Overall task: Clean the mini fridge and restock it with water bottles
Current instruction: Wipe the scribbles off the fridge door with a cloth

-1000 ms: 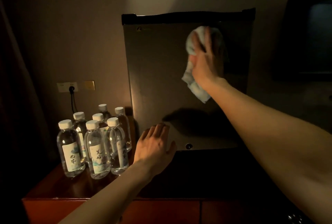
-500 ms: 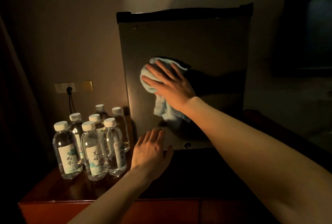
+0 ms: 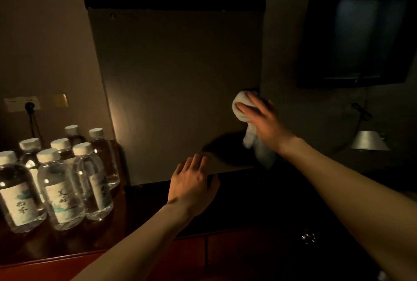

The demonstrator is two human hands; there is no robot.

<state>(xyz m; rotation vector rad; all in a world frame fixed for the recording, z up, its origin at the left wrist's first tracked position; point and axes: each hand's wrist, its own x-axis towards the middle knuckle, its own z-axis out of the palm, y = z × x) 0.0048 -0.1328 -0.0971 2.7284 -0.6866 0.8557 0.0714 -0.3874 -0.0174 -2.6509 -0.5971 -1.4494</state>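
Resting flat, fingers straight, left hand [image 3: 194,185] touches the bottom edge of the fridge [image 3: 176,91] door, near its middle. Bottles [image 3: 61,181], seven, capped, stand upright on the wooden surface [image 3: 67,244] just left of the fridge. Right hand [image 3: 262,120], fingers spread, presses a cloth [image 3: 246,109] against the door's lower right edge; cloth tail hangs below the hand. Door closed. Socket [image 3: 21,103] on the wall left of the fridge; screen [image 3: 358,39] to its right.
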